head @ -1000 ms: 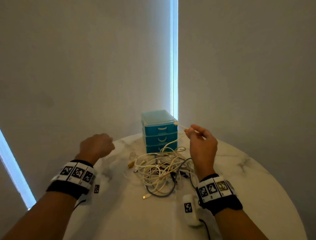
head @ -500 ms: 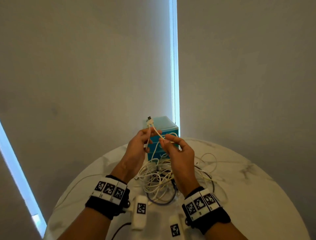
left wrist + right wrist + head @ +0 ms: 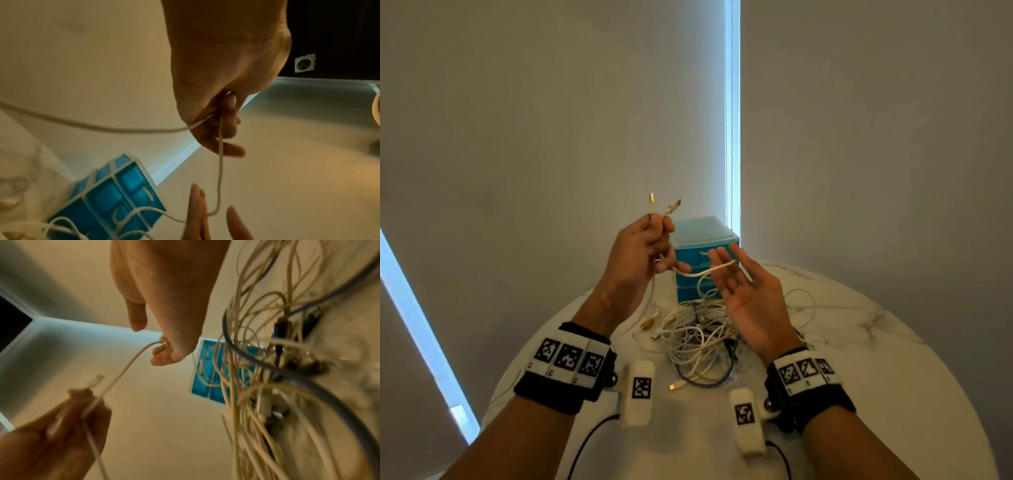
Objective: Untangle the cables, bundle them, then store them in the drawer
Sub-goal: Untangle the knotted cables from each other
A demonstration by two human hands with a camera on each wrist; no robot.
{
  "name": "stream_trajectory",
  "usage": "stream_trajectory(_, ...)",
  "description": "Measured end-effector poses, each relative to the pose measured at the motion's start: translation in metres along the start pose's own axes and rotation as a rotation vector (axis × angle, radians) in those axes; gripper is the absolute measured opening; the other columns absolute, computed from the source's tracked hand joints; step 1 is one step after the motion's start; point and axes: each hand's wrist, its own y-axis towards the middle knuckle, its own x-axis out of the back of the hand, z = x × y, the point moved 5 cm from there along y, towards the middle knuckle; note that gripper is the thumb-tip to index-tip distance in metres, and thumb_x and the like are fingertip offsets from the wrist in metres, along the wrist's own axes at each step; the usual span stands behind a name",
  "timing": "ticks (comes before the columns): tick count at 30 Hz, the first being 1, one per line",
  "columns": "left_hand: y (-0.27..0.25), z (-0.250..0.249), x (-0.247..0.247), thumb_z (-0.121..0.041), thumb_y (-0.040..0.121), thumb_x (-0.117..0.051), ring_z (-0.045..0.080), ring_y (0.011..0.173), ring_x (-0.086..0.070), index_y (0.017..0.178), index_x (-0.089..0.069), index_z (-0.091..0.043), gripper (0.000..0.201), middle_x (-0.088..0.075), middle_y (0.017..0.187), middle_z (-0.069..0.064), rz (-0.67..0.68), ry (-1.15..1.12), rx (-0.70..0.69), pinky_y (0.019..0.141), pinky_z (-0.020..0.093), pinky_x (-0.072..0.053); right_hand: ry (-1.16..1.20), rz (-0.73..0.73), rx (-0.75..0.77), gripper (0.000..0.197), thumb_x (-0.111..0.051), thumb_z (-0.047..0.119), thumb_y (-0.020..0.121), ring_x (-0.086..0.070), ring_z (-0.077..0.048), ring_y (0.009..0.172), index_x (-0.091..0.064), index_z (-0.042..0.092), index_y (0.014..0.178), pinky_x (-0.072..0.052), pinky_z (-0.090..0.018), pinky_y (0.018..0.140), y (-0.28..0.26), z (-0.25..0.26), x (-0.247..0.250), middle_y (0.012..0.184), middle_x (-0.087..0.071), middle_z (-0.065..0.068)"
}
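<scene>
My left hand (image 3: 654,236) is raised and pinches a white cable (image 3: 702,272) near both of its plugs (image 3: 652,202), which stick up above the fingers. From there the cable sags to my right hand (image 3: 739,281), which is palm up with fingers spread; the cable lies across those fingers. In the left wrist view the left hand (image 3: 224,113) grips two strands. A tangle of white and dark cables (image 3: 698,339) lies on the table below both hands. Behind it stands the blue drawer unit (image 3: 702,236), drawers closed. The right wrist view shows the tangle (image 3: 267,386) hanging close by.
A round white marble table (image 3: 859,359) carries everything; its edge curves close on the left and right. Grey blinds hang behind, with a bright gap at the drawer unit. A loose plug (image 3: 676,387) lies at the near side of the tangle.
Both hands have lifted. The left hand now holds both plug ends higher up. The right hand has let go its pinch and turned palm up, with the cable draped over its fingers.
</scene>
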Motion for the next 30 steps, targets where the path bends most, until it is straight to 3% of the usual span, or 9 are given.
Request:
stream_trajectory(2, 0.003, -0.005, 0.009, -0.023, 0.115, -0.037, 0.012, 0.05, -0.026, 0.096, -0.06, -0.011, 0.033, -0.031, 0.06, -0.006, -0.029, 0.049, -0.01, 0.047, 0.027, -0.038, -0.001, -0.038, 0.001, 0.039, -0.06, 0.012, 0.109, -0.07, -0.032, 0.129, -0.057, -0.001, 0.146, -0.054, -0.041, 0.11, 0.005, 0.007, 0.007, 0.139, -0.07, -0.022)
stream_trajectory(4, 0.008, 0.003, 0.016, -0.031, 0.113, -0.046, 0.011, 0.051, -0.025, 0.096, -0.062, -0.014, 0.03, -0.034, 0.064, -0.005, -0.06, 0.169, 0.011, 0.046, 0.024, -0.025, -0.028, -0.062, 0.009, 0.039, -0.061, 0.01, 0.108, -0.071, -0.031, 0.128, -0.057, -0.004, 0.145, -0.056, -0.041, 0.108, 0.008, 0.011, 0.013, 0.137, -0.071, -0.021)
stream_trajectory(7, 0.012, 0.036, 0.02, -0.038, 0.101, -0.069, 0.009, 0.052, -0.037, 0.102, -0.068, -0.008, 0.03, -0.049, 0.071, -0.001, -0.058, 0.392, 0.186, 0.047, 0.024, -0.032, -0.169, -0.019, 0.038, 0.031, -0.061, 0.01, 0.107, -0.073, -0.023, 0.119, -0.067, -0.003, 0.134, -0.061, -0.039, 0.103, 0.004, 0.011, 0.007, 0.127, -0.076, -0.015)
stream_trajectory(12, 0.005, 0.093, 0.014, -0.036, 0.086, -0.084, 0.007, 0.054, -0.046, 0.098, -0.081, -0.016, 0.024, -0.068, 0.074, -0.003, 0.027, 0.611, 0.384, 0.05, 0.023, -0.036, -0.231, 0.207, 0.057, 0.038, -0.049, 0.004, 0.109, -0.073, -0.018, 0.102, -0.059, 0.005, 0.146, -0.062, -0.036, 0.089, -0.004, 0.006, -0.014, 0.126, -0.075, -0.009)
stream_trajectory(16, 0.009, 0.077, 0.004, -0.056, 0.088, -0.078, -0.005, 0.043, -0.055, 0.095, -0.079, -0.015, 0.042, -0.073, 0.064, -0.011, -0.137, 0.554, 0.229, 0.044, 0.015, -0.04, -0.255, 0.381, -0.02, 0.039, -0.055, 0.001, 0.102, -0.07, -0.022, 0.096, -0.066, 0.005, 0.14, -0.06, -0.036, 0.095, -0.012, 0.005, -0.019, 0.115, -0.073, -0.011)
stream_trajectory(19, 0.022, 0.052, 0.012, -0.071, 0.098, -0.055, -0.002, 0.065, -0.067, 0.093, -0.078, -0.017, 0.059, -0.075, 0.066, -0.016, -0.276, 0.607, 0.118, 0.07, 0.031, -0.054, -0.299, 0.404, -0.056, 0.042, -0.057, 0.001, 0.099, -0.07, -0.025, 0.096, -0.064, 0.002, 0.141, -0.061, -0.038, 0.092, -0.013, 0.004, -0.017, 0.112, -0.071, -0.015)
stream_trajectory(22, 0.032, 0.031, 0.022, -0.064, 0.107, -0.042, -0.002, 0.087, -0.066, 0.098, -0.076, -0.018, 0.058, -0.075, 0.073, -0.02, -0.309, 0.623, 0.03, 0.087, 0.036, -0.05, -0.347, 0.38, -0.066, 0.04, -0.057, -0.001, 0.1, -0.073, -0.03, 0.098, -0.065, 0.001, 0.139, -0.062, -0.042, 0.093, -0.013, 0.004, -0.013, 0.114, -0.072, -0.019)
stream_trajectory(28, 0.033, -0.003, 0.027, -0.076, 0.094, -0.056, 0.002, 0.058, -0.06, 0.078, -0.073, -0.018, 0.063, -0.071, 0.067, -0.005, -0.178, 0.846, -0.066, 0.063, 0.028, -0.046, -0.392, 0.307, -0.127, 0.039, -0.05, 0.013, 0.106, -0.07, -0.042, 0.124, -0.063, -0.004, 0.139, -0.058, -0.05, 0.108, -0.006, -0.007, -0.018, 0.134, -0.071, -0.026)
stream_trajectory(30, 0.031, -0.012, 0.025, -0.077, 0.092, -0.057, 0.004, 0.063, -0.063, 0.082, -0.077, -0.018, 0.062, -0.073, 0.071, -0.004, -0.144, 0.826, -0.07, 0.064, 0.027, -0.049, -0.345, 0.258, -0.148, 0.043, -0.043, 0.019, 0.11, -0.068, -0.045, 0.127, -0.059, -0.003, 0.143, -0.058, -0.051, 0.107, 0.004, -0.011, -0.021, 0.137, -0.069, -0.027)
